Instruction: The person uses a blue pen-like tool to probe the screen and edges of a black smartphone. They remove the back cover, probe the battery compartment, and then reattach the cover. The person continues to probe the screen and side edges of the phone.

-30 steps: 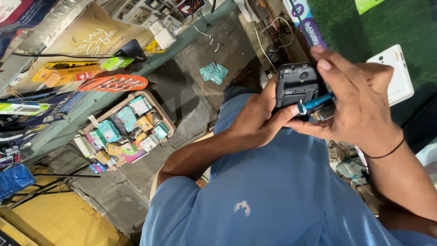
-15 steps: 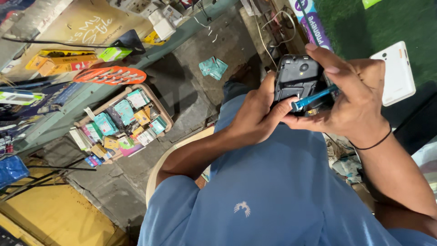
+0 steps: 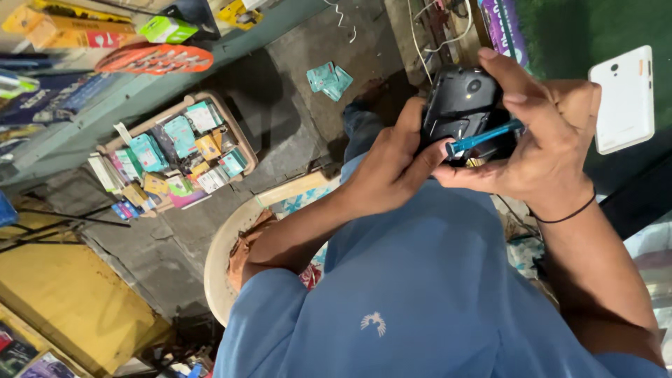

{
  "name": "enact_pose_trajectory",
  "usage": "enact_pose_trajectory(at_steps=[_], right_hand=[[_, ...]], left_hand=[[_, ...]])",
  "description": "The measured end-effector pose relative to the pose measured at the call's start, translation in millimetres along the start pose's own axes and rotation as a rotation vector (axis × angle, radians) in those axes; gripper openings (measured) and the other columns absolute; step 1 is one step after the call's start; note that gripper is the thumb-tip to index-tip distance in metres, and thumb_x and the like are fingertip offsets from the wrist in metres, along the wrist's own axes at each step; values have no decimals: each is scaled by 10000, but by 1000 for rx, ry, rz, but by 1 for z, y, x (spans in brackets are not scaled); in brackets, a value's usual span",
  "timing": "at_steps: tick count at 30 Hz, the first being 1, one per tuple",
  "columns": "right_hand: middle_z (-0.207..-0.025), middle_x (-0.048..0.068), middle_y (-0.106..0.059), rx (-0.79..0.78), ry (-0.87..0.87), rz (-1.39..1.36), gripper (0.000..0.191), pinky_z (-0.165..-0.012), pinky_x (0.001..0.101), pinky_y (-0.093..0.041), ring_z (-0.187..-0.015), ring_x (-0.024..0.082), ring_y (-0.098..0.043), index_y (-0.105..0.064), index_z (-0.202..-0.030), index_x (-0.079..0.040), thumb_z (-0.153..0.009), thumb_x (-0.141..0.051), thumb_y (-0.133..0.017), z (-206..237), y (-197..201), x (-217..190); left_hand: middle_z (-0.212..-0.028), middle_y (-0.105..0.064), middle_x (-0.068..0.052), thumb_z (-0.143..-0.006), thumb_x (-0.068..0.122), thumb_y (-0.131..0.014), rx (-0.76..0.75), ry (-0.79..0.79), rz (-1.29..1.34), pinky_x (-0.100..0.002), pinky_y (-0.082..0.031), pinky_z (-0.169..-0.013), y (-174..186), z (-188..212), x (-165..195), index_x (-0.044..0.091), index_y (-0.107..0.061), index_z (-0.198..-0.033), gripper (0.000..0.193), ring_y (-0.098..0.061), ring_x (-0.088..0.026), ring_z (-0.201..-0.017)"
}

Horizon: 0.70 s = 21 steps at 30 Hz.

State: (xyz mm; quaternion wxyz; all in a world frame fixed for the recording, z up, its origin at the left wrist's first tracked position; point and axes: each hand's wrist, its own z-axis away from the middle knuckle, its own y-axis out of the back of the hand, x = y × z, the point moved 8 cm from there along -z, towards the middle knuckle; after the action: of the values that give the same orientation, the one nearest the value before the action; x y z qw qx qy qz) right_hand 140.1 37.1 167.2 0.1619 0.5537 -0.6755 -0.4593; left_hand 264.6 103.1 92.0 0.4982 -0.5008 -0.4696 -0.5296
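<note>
Left hand (image 3: 388,168) grips black phone (image 3: 462,105) — right hand (image 3: 546,150) pinches blue tool (image 3: 483,138) (tip against phone's back).

I see a black phone (image 3: 462,105) with its back cover off, held upright, a blue pry tool (image 3: 483,138) lying across its lower edge

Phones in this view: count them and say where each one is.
2. A black phone held between both hands with a blue tool against it; a white phone lies at right. Others may be hidden.
</note>
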Motion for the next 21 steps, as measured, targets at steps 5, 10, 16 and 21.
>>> enact_pose_trajectory(at_steps=[5,10,16,21], right_hand=[[-1287,197,-702,7,3,11,946,-814,397,-411,-850,297,-527,-351,-1208,-71,-729,-675,-900,25,4,-8],[-1295,254,-673,22,16,-178,940,-797,393,-459,-1036,356,-713,-327,-1216,-75,-716,-633,-894,41,7,-5],[-1268,289,-639,14,48,-242,950,-811,407,-506,-1042,404,-716,-317,-1253,-51,-701,-485,-958,69,11,-4],[-1429,187,-623,-52,-14,-205,940,-919,390,-429,-1035,292,-633,-384,-1380,-55,-766,-416,-997,77,14,-8]], left_hand=[[-784,-597,-161,-1087,73,-610,125,-61,8,-349,-479,-624,-21,19,-6,12,-425,-1238,247,-621,-225,-644],[-694,-576,-137,-1081,63,-614,203,9,47,-332,-442,-560,-40,30,-15,10,-440,-1172,203,-631,-146,-631],[-711,-618,-121,-1081,80,-599,223,31,100,-322,-485,-566,-65,46,-20,18,-416,-1150,205,-749,-142,-728],[-703,-601,-157,-1054,93,-628,254,71,-54,-351,-460,-564,-73,50,-24,21,-440,-1126,214,-670,-256,-614]])
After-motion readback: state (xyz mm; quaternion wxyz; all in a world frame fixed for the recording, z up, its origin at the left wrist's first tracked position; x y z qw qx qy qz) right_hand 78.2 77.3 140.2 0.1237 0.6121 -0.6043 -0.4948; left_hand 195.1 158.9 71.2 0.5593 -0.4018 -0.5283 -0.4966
